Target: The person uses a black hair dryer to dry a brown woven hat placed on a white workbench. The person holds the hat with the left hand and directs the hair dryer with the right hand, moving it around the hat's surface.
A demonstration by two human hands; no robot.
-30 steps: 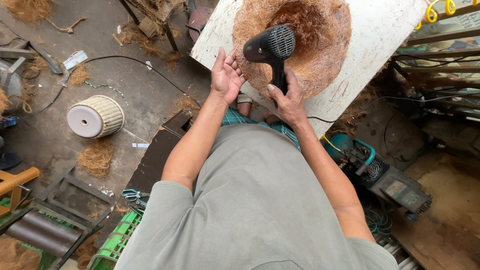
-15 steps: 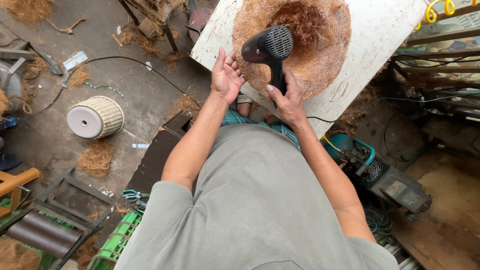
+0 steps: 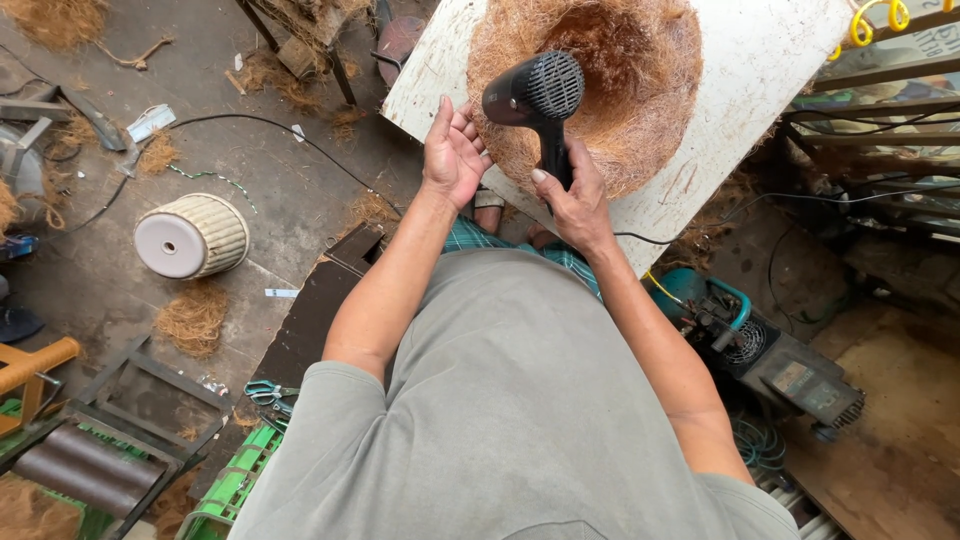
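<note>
A round bowl-shaped nest of brown coconut fibre point(image 3: 610, 90) lies on a scuffed white board point(image 3: 760, 70). My right hand point(image 3: 572, 195) grips the handle of a black hair dryer point(image 3: 535, 95), whose grilled back end faces the camera and whose nozzle points into the fibre bowl. My left hand point(image 3: 452, 155) rests flat, fingers apart, against the left outer rim of the fibre bowl. A black cord runs from the dryer across the board's edge to the right.
An overturned cream woven basket point(image 3: 190, 235) sits on the concrete floor at left, with fibre clumps point(image 3: 192, 318) around. A teal and black machine point(image 3: 770, 360) stands at right under the board. Scissors point(image 3: 268, 393) and a green crate point(image 3: 235, 480) lie lower left.
The dryer has shifted slightly; both hands stay at the bowl's near rim, the left hand still against the fibre.
</note>
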